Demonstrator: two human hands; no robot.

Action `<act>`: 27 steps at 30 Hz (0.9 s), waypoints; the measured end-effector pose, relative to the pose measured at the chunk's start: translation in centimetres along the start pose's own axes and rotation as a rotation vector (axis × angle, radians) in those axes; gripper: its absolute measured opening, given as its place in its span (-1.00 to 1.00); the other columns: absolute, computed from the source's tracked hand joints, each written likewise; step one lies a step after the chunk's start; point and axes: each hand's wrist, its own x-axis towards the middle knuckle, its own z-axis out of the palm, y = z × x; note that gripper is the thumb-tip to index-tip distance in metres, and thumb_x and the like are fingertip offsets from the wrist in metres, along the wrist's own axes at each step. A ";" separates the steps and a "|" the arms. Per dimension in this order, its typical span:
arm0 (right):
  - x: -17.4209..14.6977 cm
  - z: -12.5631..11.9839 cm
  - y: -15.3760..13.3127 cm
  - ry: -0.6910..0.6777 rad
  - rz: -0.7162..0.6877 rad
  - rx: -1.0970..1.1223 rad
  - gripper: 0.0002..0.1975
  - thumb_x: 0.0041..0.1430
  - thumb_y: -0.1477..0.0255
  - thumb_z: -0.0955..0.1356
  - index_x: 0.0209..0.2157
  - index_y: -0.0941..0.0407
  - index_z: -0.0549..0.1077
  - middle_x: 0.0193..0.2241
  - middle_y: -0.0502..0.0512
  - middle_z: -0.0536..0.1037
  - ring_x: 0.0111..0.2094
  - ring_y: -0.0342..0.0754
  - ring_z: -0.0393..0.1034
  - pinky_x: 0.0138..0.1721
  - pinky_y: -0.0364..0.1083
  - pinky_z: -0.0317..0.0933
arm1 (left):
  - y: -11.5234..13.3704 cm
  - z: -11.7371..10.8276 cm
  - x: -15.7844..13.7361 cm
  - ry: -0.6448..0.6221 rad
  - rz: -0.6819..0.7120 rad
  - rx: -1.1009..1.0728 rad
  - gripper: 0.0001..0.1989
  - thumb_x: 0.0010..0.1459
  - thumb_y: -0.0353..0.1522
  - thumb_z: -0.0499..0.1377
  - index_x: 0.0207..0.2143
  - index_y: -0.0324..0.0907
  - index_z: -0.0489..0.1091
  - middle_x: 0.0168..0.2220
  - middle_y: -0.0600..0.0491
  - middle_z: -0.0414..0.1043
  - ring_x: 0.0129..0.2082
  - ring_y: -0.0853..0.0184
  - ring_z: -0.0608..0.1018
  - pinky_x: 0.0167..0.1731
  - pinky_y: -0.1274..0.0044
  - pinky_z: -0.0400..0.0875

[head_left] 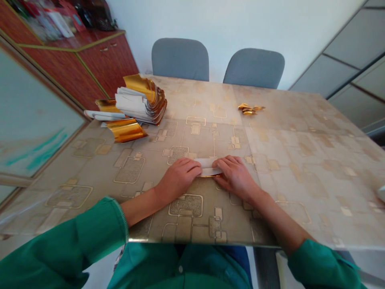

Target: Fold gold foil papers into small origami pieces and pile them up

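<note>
No readable text, brands, numbers or signs. Packages at upper left (too blurred, any print illegible); worktop cover carries just rectangle patterns.

The left forearm and right forearm reach from the near side, slanting inward — left hand and right hand sit close but apart, backs up, fingers bent and drawn together — pointing toward each other.
</note>
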 end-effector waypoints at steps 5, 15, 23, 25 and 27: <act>-0.4 -0.4 0.7 -0.054 -0.056 0.076 -0.74 0.16 0.35 0.44 -0.13 0.10 0.43 -0.12 0.12 0.54 -0.10 0.06 0.34 -0.08 0.02 0.16 | 0.4 -0.7 -0.2 -0.099 -0.079 -0.100 -0.83 0.16 -0.45 0.19 -0.16 -0.21 0.39 -0.05 -0.03 0.48 -0.05 0.19 0.46 0.01 0.34 0.37; -0.4 -0.5 1.2 -0.044 -0.080 0.151 -0.77 0.24 0.35 0.39 -0.08 0.10 0.47 -0.10 0.16 0.55 -0.09 0.05 0.36 -0.04 0.05 0.23 | 0.6 -0.6 0.1 -0.121 -0.102 -0.057 -0.74 0.24 -0.25 0.21 -0.09 -0.21 0.41 -0.11 -0.04 0.47 -0.10 0.16 0.45 -0.06 0.32 0.39; -0.4 -0.4 1.1 -0.041 -0.093 0.113 -0.75 0.23 0.31 0.40 -0.09 0.11 0.47 -0.14 0.17 0.56 -0.10 0.07 0.37 -0.05 0.06 0.23 | 0.7 -0.6 0.1 -0.096 -0.119 -0.063 -0.75 0.23 -0.28 0.22 -0.10 -0.22 0.43 -0.11 -0.05 0.47 -0.11 0.17 0.45 -0.06 0.32 0.40; -0.4 -0.4 1.0 -0.036 -0.100 0.096 -0.75 0.24 0.31 0.39 -0.09 0.11 0.47 -0.13 0.17 0.56 -0.10 0.06 0.37 -0.04 0.06 0.22 | 0.8 -0.6 0.1 -0.102 -0.136 -0.072 -0.75 0.22 -0.28 0.24 -0.10 -0.21 0.43 -0.11 -0.05 0.46 -0.10 0.17 0.45 -0.06 0.32 0.40; -0.4 -0.4 0.9 -0.039 -0.107 0.069 -0.74 0.25 0.30 0.38 -0.08 0.12 0.48 -0.12 0.17 0.56 -0.10 0.07 0.36 -0.04 0.07 0.22 | 0.8 -0.6 0.2 -0.111 -0.157 -0.082 -0.72 0.19 -0.27 0.26 -0.08 -0.21 0.42 -0.10 -0.04 0.46 -0.10 0.17 0.44 -0.05 0.31 0.40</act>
